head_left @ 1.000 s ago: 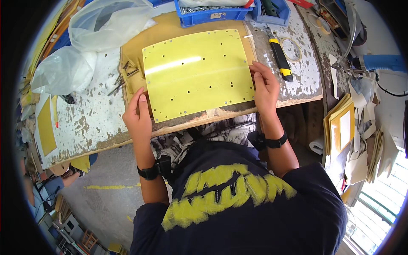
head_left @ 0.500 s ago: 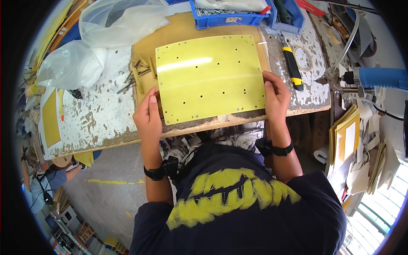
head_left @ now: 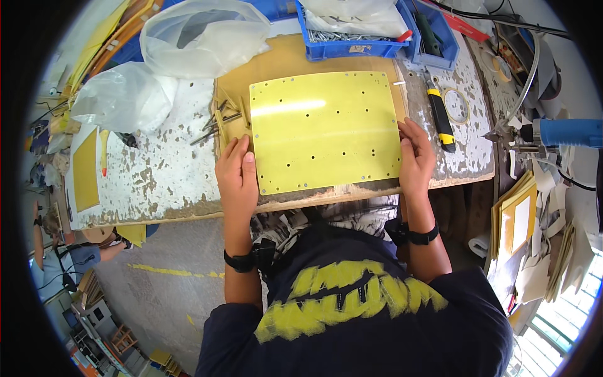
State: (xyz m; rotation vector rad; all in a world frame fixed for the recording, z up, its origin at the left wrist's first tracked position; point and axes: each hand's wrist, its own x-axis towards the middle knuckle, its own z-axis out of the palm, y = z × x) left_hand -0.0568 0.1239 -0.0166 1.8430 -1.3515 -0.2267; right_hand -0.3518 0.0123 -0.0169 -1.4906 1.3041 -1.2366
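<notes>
A thin yellow panel with small holes and rivet-like dots along its border is in front of me, near the bench's front edge. My left hand is at its left edge, thumb against the side and fingers curled there. At the right edge, my right hand grips with fingers and thumb close together. Parts of the fingers are hidden beside or under the panel. Beneath the panel lies a larger brown sheet. Thin yellowish strips and dark rods lie just left of the panel.
Blue bins of screws and tools stand at the back. A black-and-yellow utility knife and tape roll lie right, near a blue-handled tool. Plastic bags sit left on the worn workbench. Another person is far left.
The whole view has shifted, so bench and panel appear lower and further right. My left hand has edged slightly away from me along the panel's side; both hands stay at its edges.
</notes>
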